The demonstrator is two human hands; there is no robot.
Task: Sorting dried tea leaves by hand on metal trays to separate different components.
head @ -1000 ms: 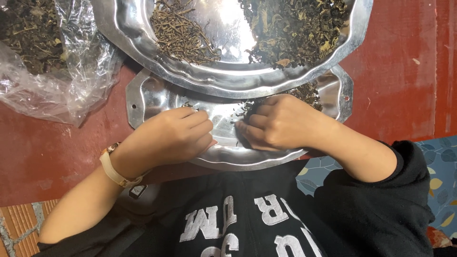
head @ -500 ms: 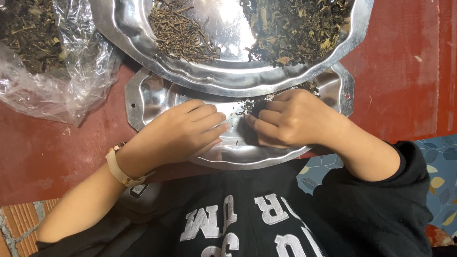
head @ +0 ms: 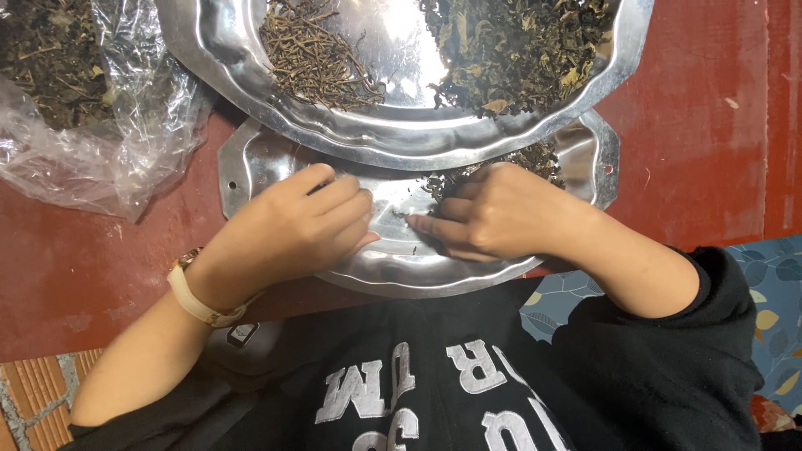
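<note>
- We see our left hand (head: 305,225) resting palm down on the lower metal tray (head: 251,167), fingers curled loosely together and bent inward; whether anything is pinched under them we cannot tell.
- Our right hand (head: 501,213) lies on the same tray, fingers bunched and pointing toward the left hand, the tips pressed on a few dark dried leaves (head: 443,185) that lie scattered on the tray's shiny bottom; we cannot tell if it grips any of them.
- The two hands sit near each other over the middle of the lower tray, fingertips close but apart.
- The dried leaves on the lower tray gather mostly near its far edge, partly tucked under the rim of the upper tray (head: 401,142), which overlaps the lower one.
- In the upper tray we find two heaps: thin brown stalks (head: 313,54) on the left and a darker heap of crumpled leaves (head: 518,50) on the right, with bare metal between them.
- A clear plastic bag (head: 92,108) holding more dried leaves lies to the left on the red worktop (head: 693,134).
- We wear a pale strap watch (head: 196,296) on the left wrist and a black top with light lettering (head: 434,392).
- A patterned blue cloth (head: 777,292) shows at the lower right.
</note>
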